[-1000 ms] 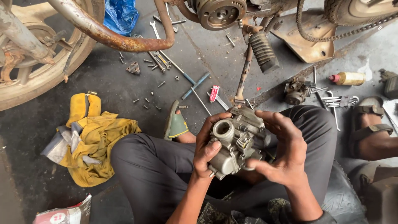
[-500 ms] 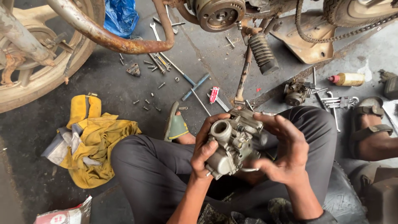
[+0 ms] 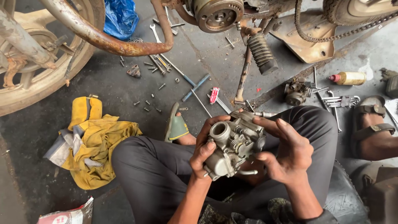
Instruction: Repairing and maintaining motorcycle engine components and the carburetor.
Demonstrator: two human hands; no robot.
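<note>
A grey metal carburetor (image 3: 234,146) sits in both my hands, above my crossed legs in dark trousers. My left hand (image 3: 203,150) grips its left side, thumb near the round intake mouth. Around the right side wraps my right hand (image 3: 287,149), with fingers over the top of the body. A small bent tube sticks out at the carburetor's bottom.
A rusty motorcycle frame (image 3: 103,39), wheel (image 3: 39,79) and engine hub (image 3: 218,14) stand ahead. Wrenches, a T-handle tool (image 3: 195,87) and loose bolts lie on the dark floor. A yellow rag (image 3: 93,139) lies left. Another carburetor (image 3: 295,93), hex keys and an oil bottle (image 3: 349,78) lie right, beside another person's sandalled foot (image 3: 373,124).
The carburetor has been turned slightly in my hands and sits a little lower; my right fingers have shifted over its top.
</note>
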